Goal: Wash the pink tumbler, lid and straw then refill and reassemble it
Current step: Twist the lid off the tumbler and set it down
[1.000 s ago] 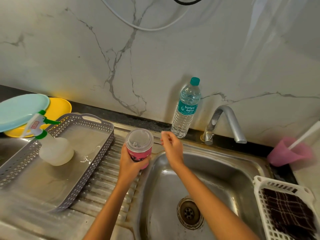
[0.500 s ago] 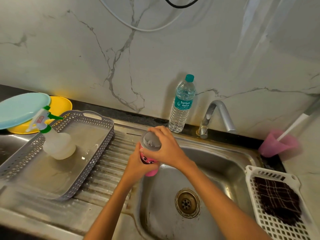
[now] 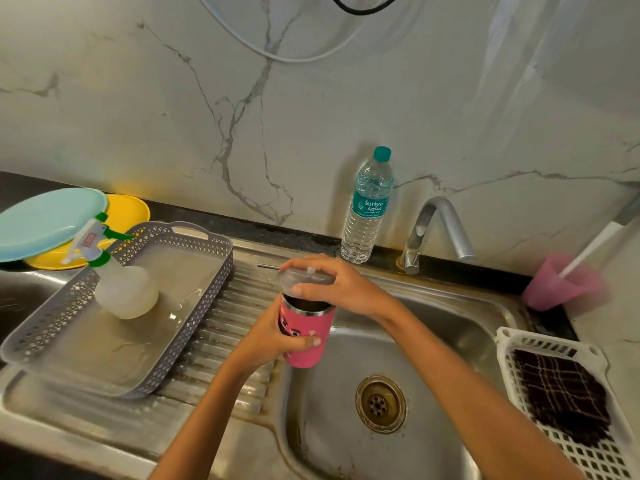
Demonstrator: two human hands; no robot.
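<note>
My left hand grips the pink tumbler upright over the left edge of the steel sink. My right hand holds the clear lid from above, tilted and lifted just off the tumbler's dark open rim. A thin metal straw lies on the ribbed drainboard just behind the lid. A sealed water bottle with a teal cap stands against the wall behind the sink.
A grey perforated tray on the drainboard holds a spray bottle. Blue and yellow plates sit at far left. The tap curves over the basin. A pink cup and a white basket with a dark cloth are at right.
My right hand came from beside the tumbler onto the lid, gripped it, and has now lifted it off the rim. The tumbler moved slightly right, over the sink.
</note>
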